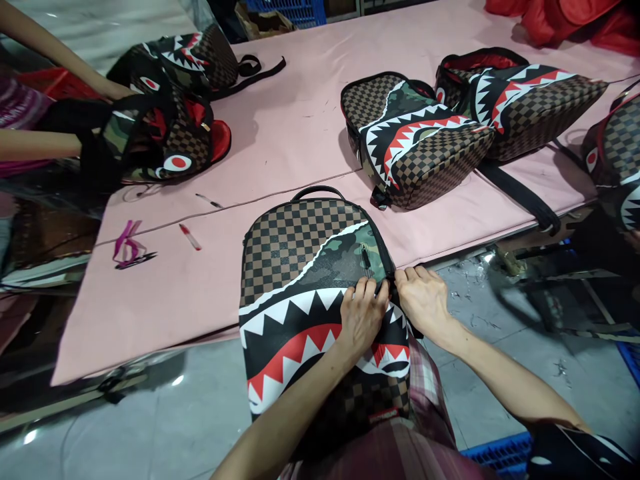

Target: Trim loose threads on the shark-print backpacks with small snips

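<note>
Checkered shark-mouth backpack (pixel 305 280) lies on lap, top on pink table (pixel 200 287) edge; left hand (pixel 361 320) and right hand (pixel 425 297) fingers pressed together, pinching right side seam; 2 similar backpacks (pixel 425 143) beyond

Both forearms entering from the lower edge of the frame were bare, with no sleeves, watch or bracelet in view. The left hand (pixel 361 319) and the right hand (pixel 424 297) wore no gloves and no rings that could be seen. At lower centre the person's lap was covered in a plaid garment (pixel 400 433) of pink, maroon and white checks.
</note>
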{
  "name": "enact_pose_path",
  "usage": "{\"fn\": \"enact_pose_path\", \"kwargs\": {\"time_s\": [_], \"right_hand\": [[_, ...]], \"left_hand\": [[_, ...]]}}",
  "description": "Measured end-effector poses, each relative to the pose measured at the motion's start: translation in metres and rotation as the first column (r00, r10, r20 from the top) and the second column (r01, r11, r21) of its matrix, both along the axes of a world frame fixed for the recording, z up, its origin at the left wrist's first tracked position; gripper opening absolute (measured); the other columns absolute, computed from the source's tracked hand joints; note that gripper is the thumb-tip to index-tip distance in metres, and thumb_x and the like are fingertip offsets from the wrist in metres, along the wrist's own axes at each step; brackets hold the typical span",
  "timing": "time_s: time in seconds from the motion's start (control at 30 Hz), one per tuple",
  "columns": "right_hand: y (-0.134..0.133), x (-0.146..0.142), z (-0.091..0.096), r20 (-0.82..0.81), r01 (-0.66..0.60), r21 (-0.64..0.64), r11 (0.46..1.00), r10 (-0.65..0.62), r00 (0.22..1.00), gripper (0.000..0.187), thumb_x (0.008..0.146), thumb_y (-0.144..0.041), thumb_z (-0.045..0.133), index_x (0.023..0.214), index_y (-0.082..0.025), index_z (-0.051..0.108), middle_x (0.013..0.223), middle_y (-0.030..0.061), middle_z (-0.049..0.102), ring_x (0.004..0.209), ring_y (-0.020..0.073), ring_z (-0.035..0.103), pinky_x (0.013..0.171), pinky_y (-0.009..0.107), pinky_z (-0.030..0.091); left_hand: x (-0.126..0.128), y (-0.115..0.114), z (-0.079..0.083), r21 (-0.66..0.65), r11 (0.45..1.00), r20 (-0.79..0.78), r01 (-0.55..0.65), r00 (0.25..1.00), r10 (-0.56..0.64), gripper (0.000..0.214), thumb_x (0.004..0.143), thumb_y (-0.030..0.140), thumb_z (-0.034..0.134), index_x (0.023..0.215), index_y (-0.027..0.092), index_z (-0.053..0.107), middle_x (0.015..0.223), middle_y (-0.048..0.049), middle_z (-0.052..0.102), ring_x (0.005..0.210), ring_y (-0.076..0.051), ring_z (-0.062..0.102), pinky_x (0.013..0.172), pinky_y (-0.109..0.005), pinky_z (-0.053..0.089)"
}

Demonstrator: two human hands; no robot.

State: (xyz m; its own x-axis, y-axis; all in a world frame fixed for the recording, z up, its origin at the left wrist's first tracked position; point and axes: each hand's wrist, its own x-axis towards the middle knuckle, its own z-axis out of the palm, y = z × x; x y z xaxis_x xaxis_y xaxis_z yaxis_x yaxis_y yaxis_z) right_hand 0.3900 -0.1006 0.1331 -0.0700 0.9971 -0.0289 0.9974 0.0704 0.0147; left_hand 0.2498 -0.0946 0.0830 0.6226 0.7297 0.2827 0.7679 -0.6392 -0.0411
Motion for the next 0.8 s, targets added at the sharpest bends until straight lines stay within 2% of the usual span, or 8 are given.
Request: {"fn": "enact_pose_path", "kwargs": {"time_s": [0.13,0.47,0.8], "right_hand": [[0.001,0.001,-0.002,-0.001,0.008,-0.001,1.000,-0.008,1.000,0.017,0.086,-0.013,0.042,0.082,-0.014,0.058,0.080,0.0099,0.063,0.077,0.0231,0.057,0.065,0.033,0.030],[0.001,0.015,-0.007,-0.072,0.012,0.019,1.000,-0.011,0.997,0.019,0.089,-0.023,0.040,0.085,-0.017,0.058,0.083,0.0065,0.065,0.078,0.0193,0.056,0.063,0.030,0.027],[0.001,0.014,-0.012,-0.061,0.016,0.046,0.999,-0.013,0.998,0.017,0.088,-0.020,0.041,0.085,-0.016,0.058,0.082,0.0067,0.064,0.077,0.0198,0.056,0.062,0.030,0.026]], "left_hand": [[0.001,0.000,0.000,0.004,1.000,-0.003,-0.007,1.000,0.007,0.031,0.090,0.027,0.045,0.119,0.022,0.052,0.107,-0.0081,0.059,0.106,-0.021,0.051,0.081,-0.033,0.039],[0.007,0.002,0.012,-0.105,0.993,-0.050,-0.049,0.998,0.044,0.028,0.091,0.028,0.041,0.116,0.023,0.054,0.100,-0.0073,0.059,0.101,-0.022,0.052,0.074,-0.032,0.039],[0.007,0.002,0.012,-0.128,0.990,-0.074,-0.051,0.996,0.041,0.029,0.091,0.028,0.040,0.117,0.024,0.053,0.100,-0.0081,0.058,0.103,-0.022,0.051,0.074,-0.033,0.039]]}}
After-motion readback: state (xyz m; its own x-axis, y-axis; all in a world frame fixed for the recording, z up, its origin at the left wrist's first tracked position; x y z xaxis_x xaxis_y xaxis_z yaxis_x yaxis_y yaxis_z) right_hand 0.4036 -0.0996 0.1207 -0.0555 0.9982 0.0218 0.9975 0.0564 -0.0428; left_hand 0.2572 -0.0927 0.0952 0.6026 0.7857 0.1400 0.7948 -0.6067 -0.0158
